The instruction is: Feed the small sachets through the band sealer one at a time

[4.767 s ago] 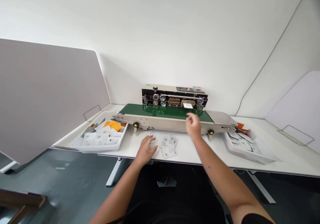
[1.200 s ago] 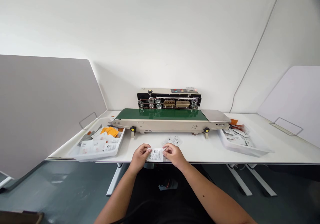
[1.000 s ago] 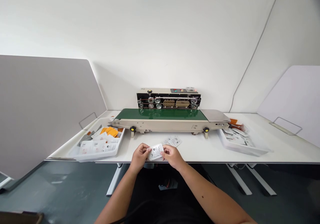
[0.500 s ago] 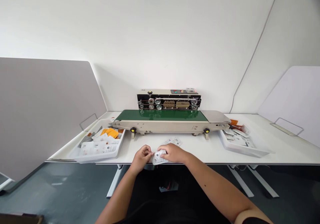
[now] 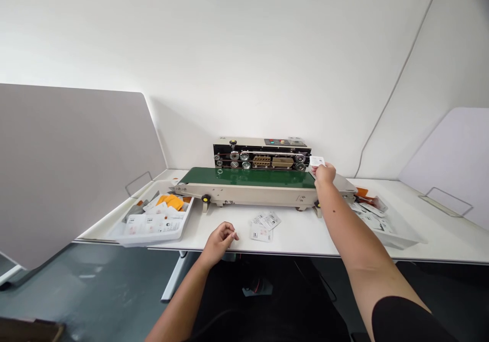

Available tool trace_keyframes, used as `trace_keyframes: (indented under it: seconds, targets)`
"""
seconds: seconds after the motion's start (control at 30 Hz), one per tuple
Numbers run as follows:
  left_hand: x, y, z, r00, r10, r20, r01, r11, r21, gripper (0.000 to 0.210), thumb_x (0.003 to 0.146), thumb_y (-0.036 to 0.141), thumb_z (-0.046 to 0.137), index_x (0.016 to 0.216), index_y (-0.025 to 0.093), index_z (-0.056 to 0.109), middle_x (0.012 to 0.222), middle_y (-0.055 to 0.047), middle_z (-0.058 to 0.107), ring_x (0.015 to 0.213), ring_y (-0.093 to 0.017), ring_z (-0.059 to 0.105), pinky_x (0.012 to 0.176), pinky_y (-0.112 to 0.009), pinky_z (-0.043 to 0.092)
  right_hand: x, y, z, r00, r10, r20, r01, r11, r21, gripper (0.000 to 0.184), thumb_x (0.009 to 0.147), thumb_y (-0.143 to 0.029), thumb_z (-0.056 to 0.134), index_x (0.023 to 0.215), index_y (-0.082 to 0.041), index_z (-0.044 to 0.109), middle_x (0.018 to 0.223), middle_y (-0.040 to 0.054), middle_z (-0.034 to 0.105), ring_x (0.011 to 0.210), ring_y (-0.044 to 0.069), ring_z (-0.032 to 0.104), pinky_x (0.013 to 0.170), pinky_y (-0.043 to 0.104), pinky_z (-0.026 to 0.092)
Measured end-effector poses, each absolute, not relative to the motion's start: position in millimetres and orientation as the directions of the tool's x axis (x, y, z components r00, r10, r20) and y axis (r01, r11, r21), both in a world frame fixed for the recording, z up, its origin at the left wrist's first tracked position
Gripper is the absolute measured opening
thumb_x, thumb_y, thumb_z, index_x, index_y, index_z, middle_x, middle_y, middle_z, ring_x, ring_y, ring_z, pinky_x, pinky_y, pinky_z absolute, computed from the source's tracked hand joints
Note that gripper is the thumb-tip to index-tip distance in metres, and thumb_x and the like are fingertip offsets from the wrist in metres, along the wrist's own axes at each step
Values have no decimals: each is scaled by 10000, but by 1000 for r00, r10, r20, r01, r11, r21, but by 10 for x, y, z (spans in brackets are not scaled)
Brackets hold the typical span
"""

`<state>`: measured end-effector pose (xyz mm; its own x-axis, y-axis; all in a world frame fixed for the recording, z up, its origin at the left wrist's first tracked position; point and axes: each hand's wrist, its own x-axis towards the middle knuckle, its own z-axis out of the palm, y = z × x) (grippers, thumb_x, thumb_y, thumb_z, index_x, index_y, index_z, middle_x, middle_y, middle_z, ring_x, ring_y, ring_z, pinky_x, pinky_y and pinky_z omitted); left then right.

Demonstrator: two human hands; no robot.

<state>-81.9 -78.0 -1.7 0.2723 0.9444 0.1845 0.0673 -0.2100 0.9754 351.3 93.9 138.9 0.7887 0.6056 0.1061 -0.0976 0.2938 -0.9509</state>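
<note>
My right hand (image 5: 324, 172) reaches to the right end of the sealing machine (image 5: 263, 154) and grips a small white printed sachet (image 5: 317, 160) at the level of its rollers. Below it runs the green conveyor belt (image 5: 252, 177). My left hand (image 5: 221, 239) rests near the table's front edge with fingers curled and thumb against them; whatever may be in them is hidden. Just right of it, several loose printed sachets (image 5: 261, 234) lie overlapping on the white table.
On the left stands a white tray (image 5: 153, 238) with white, grey and orange packets. A second tray (image 5: 397, 241) of packets sits at the right, partly behind my forearm. Grey panels (image 5: 72, 164) flank the table, and a cable (image 5: 397, 80) runs down the wall.
My right hand has carried the sachet from the table front up to the machine's right end. My left hand has let go of it and stays low. More of the loose sachets show.
</note>
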Motion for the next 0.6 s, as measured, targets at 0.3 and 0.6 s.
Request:
trace_keyframes:
  seconds: [0.3,0.6]
  targets:
    - [-832,-800,18,274,935,225,97,-260,961,247,885,423,637,906,188,565,811,-43,715,711,-161,605,653,-243,393,3286,1245,1212,686,724,-71,-219,113,-969,151,757,-44,605,857,-149,559,579,17,600,449,121,589,415,185,489]
    - [-853,-791,-20,292,925,242,92,-279,956,205,904,387,625,908,188,577,825,-51,721,764,-175,635,681,-250,415,2905,1220,1286,593,793,-139,-275,37,-961,212,766,3,562,884,-170,529,591,1,593,438,99,559,389,159,472]
